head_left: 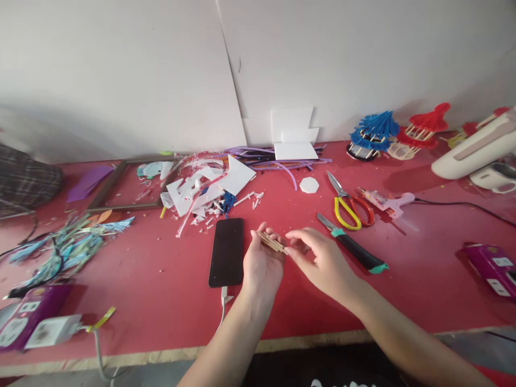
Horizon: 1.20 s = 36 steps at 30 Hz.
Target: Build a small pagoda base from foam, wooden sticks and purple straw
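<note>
A small bundle of thin wooden sticks [271, 242] lies across the palm and fingers of my left hand [264, 263], which is turned up and curled around them. From the right, my right hand [316, 260] reaches over; its thumb tip meets the near ends of the sticks, and the index finger stays apart from the thumb. Left of my left hand lies a black phone [226, 252] with a white cable plugged in. A utility knife [355, 250] with a black and green handle rests beyond my right hand, near scissors [350, 207] with yellow and red handles.
A pink glue gun [387, 203], a white octagon [309, 185] and blue [373, 134] and red [423, 129] pavilion models stand right. White scraps [201, 188], purple strips [258, 156] and a frame [108, 188] lie at the back. Purple power strips [494, 269] sit at both sides.
</note>
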### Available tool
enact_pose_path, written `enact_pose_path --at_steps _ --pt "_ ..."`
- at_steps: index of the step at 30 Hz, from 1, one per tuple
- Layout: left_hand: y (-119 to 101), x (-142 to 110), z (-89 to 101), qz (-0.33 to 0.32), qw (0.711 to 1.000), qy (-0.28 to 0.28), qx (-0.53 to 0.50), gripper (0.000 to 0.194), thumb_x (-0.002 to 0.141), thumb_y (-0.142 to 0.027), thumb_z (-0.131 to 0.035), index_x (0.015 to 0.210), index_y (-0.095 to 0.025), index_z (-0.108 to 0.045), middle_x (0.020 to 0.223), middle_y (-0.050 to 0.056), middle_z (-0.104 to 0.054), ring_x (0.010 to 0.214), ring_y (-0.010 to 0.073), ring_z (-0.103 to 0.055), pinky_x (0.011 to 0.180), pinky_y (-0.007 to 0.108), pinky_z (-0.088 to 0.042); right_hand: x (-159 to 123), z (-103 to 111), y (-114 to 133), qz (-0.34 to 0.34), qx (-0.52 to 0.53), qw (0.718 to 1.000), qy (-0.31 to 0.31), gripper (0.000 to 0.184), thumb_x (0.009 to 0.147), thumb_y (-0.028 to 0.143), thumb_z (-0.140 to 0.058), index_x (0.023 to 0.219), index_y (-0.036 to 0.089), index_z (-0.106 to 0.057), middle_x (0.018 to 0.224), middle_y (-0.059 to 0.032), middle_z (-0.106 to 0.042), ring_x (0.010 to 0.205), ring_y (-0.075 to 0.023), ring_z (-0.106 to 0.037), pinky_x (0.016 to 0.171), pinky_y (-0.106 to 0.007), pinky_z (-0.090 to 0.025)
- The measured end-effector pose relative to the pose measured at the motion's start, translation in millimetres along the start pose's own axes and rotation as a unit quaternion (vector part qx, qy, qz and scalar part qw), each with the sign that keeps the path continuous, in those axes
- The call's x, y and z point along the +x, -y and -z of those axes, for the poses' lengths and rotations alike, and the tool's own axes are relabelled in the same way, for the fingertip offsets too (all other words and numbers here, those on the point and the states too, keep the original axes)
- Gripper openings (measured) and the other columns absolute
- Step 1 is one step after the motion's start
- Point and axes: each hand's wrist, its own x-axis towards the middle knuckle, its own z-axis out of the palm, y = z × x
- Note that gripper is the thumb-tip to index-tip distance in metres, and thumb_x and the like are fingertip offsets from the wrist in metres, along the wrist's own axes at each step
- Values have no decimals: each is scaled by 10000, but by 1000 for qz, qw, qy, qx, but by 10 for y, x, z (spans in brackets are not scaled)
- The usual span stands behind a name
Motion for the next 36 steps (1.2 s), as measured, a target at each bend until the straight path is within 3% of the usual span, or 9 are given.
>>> enact_pose_path --at_steps 3,8,12,18,22,25,29,36 --pt "28 -26 36 -9 1000 28 -3 282 1002 -269 -347 898 -164 -587 689 -23 -532 565 76 -539 595 207 -496 -120 -35 -128 1 60 997 45 206 856 212 -627 1060 219 -602 955 -41 -690 820 -152 -663 726 -259 -544" --pt "123 -4 149 -1 998 62 -6 175 962 -296 -472 927 -174 -592 702 -32 -501 589 76 -522 608 202 -481 -217 -133 -245 16 74 997 15 129 870 209 -616 998 221 -630 940 -46 -711 847 -160 -675 769 -268 -531" --pt "204 75 220 9 996 88 6 74 927 -226 -543 952 -175 -590 715 -38 -509 603 71 -531 601 190 -470 -165 -112 -321 2 62 997 34 33 857 225 -628 860 213 -598 809 -10 -682 735 -139 -650 684 -240 -509" --pt "239 146 268 31 990 129 40 145 840 -243 -672 934 -147 -618 670 -48 -489 584 66 -525 531 170 -432 -4 -16 -412 -14 38 996 74 258 751 226 -735 766 215 -478 665 59 -552 587 -96 -532 552 -200 -424" --pt "258 132 303 66 984 152 69 245 761 -298 -755 890 -126 -634 663 -27 -523 601 92 -549 489 173 -401 38 3 -439 -13 38 997 69 251 755 188 -725 823 217 -485 768 27 -593 667 -110 -557 608 -216 -456" --pt "274 133 332 79 982 156 76 268 744 -328 -768 876 -137 -634 681 -19 -548 634 111 -576 468 175 -382 52 54 -445 -3 55 993 108 268 761 198 -737 922 226 -525 873 7 -633 742 -119 -600 690 -236 -501" --pt "267 162 356 74 984 149 65 232 764 -317 -755 885 -163 -630 701 -40 -565 641 96 -579 642 239 -491 78 157 -460 34 44 982 178 387 785 157 -717 1111 259 -534 995 -10 -641 885 -137 -625 807 -271 -514" --pt "268 154 357 93 982 148 66 206 768 -273 -751 897 -149 -647 701 -25 -592 651 91 -588 589 199 -458 83 160 -503 92 4 985 145 258 885 147 -591 1119 247 -555 961 -25 -655 891 -142 -634 820 -296 -528"
